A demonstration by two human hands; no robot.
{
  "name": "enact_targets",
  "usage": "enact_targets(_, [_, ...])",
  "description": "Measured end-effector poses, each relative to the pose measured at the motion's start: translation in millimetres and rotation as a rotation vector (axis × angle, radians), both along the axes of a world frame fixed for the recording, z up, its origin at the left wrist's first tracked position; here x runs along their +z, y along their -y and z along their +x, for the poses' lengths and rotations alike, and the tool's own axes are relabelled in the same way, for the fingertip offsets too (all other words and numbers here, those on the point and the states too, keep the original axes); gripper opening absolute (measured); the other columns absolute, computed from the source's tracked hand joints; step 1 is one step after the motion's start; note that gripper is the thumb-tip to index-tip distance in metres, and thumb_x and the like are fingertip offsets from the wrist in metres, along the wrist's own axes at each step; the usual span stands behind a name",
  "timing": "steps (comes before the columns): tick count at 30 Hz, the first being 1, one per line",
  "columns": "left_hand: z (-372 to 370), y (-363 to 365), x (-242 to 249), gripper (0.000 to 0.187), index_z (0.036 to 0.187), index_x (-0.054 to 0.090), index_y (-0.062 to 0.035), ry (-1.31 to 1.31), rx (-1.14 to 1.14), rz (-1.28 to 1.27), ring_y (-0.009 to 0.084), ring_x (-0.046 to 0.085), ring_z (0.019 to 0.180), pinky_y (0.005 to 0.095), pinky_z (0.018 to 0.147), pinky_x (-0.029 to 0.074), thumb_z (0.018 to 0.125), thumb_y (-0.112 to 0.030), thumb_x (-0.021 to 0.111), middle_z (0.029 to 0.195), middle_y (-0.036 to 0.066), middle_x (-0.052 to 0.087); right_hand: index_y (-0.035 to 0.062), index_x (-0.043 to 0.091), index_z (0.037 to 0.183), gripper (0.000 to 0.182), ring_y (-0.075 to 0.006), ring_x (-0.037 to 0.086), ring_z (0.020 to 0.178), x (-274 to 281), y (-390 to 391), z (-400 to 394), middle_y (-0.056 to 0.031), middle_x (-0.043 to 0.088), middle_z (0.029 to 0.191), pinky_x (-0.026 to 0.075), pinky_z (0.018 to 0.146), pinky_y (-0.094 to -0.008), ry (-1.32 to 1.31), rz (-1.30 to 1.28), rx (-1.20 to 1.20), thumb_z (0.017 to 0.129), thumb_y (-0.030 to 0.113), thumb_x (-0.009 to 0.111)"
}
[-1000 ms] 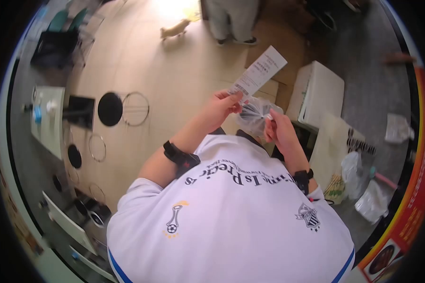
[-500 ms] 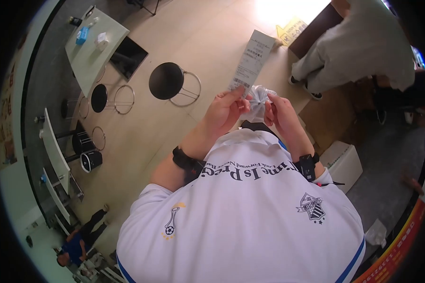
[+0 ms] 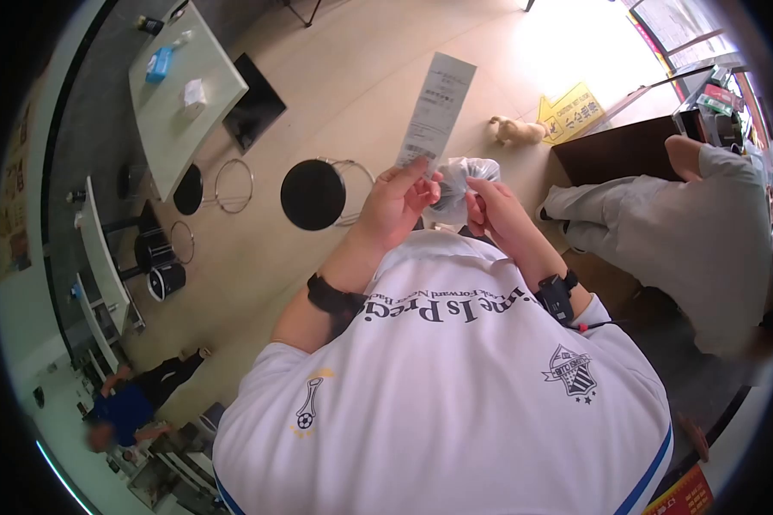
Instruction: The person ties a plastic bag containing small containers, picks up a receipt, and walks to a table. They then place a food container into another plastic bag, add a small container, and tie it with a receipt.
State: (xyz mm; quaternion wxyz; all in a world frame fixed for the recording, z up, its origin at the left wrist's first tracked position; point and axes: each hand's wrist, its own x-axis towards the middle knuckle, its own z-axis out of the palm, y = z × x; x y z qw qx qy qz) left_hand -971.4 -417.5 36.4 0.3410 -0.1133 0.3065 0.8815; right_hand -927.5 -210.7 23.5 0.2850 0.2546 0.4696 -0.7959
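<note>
My left hand (image 3: 393, 204) pinches the lower end of a long printed receipt (image 3: 439, 107) between thumb and fingers, the slip pointing up and away from me. Beside it, my right hand (image 3: 500, 209) has its fingers closed on the gathered plastic of a translucent bag (image 3: 455, 204). Something dark shows through the bag's film, its kind unclear. The bag hangs just beyond my chest, partly hidden by both hands, and the left fingertips are right at its edge.
Black round stools, one close by (image 3: 313, 195), stand left of my hands near a white table (image 3: 180, 103). Ahead are a small light-coloured dog (image 3: 517, 130) and a yellow floor sign (image 3: 573, 112). A person in grey (image 3: 661, 223) leans by a dark counter (image 3: 614, 148) at right.
The view has shifted, bringing the dog and more of the counter into sight. The bag's dark contents show more now. Both hands keep their holds; the person in grey appears lower.
</note>
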Motion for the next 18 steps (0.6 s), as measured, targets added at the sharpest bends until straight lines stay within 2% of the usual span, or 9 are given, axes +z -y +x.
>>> enact_targets(3, [-51.1,-10.4,-9.0,0.017,0.101,0.072,-0.002,-0.106,0.022,-0.131,0.0149,0.064,0.077,0.0281,0.077,0.051,0.098,-0.017,0.063,0.091,0.007,0.07,0.0072,0.052,0.068,0.044,-0.0145,0.043,0.046,6.9,-4.7,-60.0,-0.0016,0.044,0.055,0.038,0.046,-0.0288,0.035,0.045,-0.005,0.101,0.036,0.052])
enact_targets(5, [-91.2,-15.8,-6.0,0.017,0.109,0.072,-0.001,-0.581,0.04,-0.555,0.0139,0.063,0.082,0.0273,0.081,0.051,0.095,-0.007,0.065,0.097,0.005,0.07,0.0067,0.056,0.073,0.042,-0.0176,0.054,0.048,4.2,-8.0,-103.2,-0.0034,0.052,0.057,0.04,0.045,-0.0282,0.054,-0.15,0.011,0.1,0.039,0.053])
enact_targets(6, [-118.7,-13.7,-10.4,0.032,0.113,0.074,-0.0066,-0.728,0.009,-0.549,0.0164,0.059,0.092,0.0269,0.084,0.05,0.086,0.007,0.065,0.102,0.004,0.07,0.0067,0.056,0.073,0.042,-0.0176,0.054,0.048,3.9,-10.6,-123.5,-0.0034,0.052,0.057,0.04,0.045,-0.0282,0.059,-0.143,-0.005,0.1,0.039,0.053])
enact_targets(7, [-145.7,-11.7,-13.4,0.032,0.113,0.074,-0.0066,-0.73,0.001,-0.54,0.0164,0.059,0.092,0.0269,0.084,0.05,0.086,0.007,0.065,0.102,0.004,0.07,0.0045,0.059,0.081,0.04,-0.0191,0.057,0.051,3.7,-11.7,-144.4,-0.0059,0.056,0.061,0.042,0.046,-0.0285,0.051,-0.276,-0.013,0.1,0.039,0.052])
enact_targets(9, [-200.3,-9.8,-13.7,0.042,0.107,0.078,-0.0138,-1.25,-0.108,-0.858,0.0199,0.055,0.101,0.028,0.086,0.049,0.076,0.011,0.065,0.108,0.003,0.069,0.0022,0.062,0.088,0.04,-0.0205,0.059,0.054,0.1,-13.9,-185.5,-0.0084,0.06,0.065,0.044,0.048,-0.0287,0.039,-0.407,-0.033,0.1,0.039,0.052])
enact_targets(12, [-282.3,-11.3,-1.1,0.05,0.103,0.08,-0.0224,-1.33,-0.214,-0.883,0.0237,0.05,0.108,0.0313,0.09,0.048,0.071,0.012,0.065,0.116,0.002,0.067,-0.0051,0.06,0.114,0.035,-0.0202,0.066,0.07,21.0,-23.5,-237.3,-0.0154,0.068,0.089,0.052,0.064,-0.0283,0.093,-0.443,-0.093,0.098,0.026,0.057])
enact_targets(15, [-365.7,-26.5,11.6,0.049,0.101,0.08,-0.0245,-1.529,-0.274,-0.864,0.0245,0.048,0.111,0.0324,0.091,0.048,0.071,0.011,0.065,0.121,0.002,0.066,-0.0006,0.064,0.107,0.031,-0.0162,0.067,0.076,22.3,-15.8,-284.7,-0.0117,0.069,0.09,0.055,0.071,-0.0287,0.042,-0.282,-0.233,0.096,0.028,0.061])
enact_targets(16, [-386.8,-30.6,13.6,0.047,0.099,0.081,-0.0252,-1.575,-0.306,-0.841,0.0249,0.047,0.112,0.0324,0.091,0.048,0.072,0.01,0.065,0.124,0.002,0.065,-0.0029,0.062,0.112,0.027,-0.0132,0.067,0.084,24.7,-21.6,-299.7,-0.0087,0.068,0.097,0.056,0.075,-0.0274,0.067,-0.286,-0.236,0.091,0.014,0.068])
enact_targets(18, [-429.2,-44.4,13.6,0.046,0.106,0.079,-0.0232,-1.62,-0.361,-0.789,0.0254,0.048,0.114,0.0324,0.093,0.047,0.074,0.008,0.066,0.125,0.003,0.065,-0.0027,0.062,0.111,0.025,-0.013,0.067,0.084,22.9,-25.6,-330.1,-0.0076,0.068,0.097,0.055,0.076,-0.0267,0.012,-0.343,-0.24,0.091,0.012,0.068])
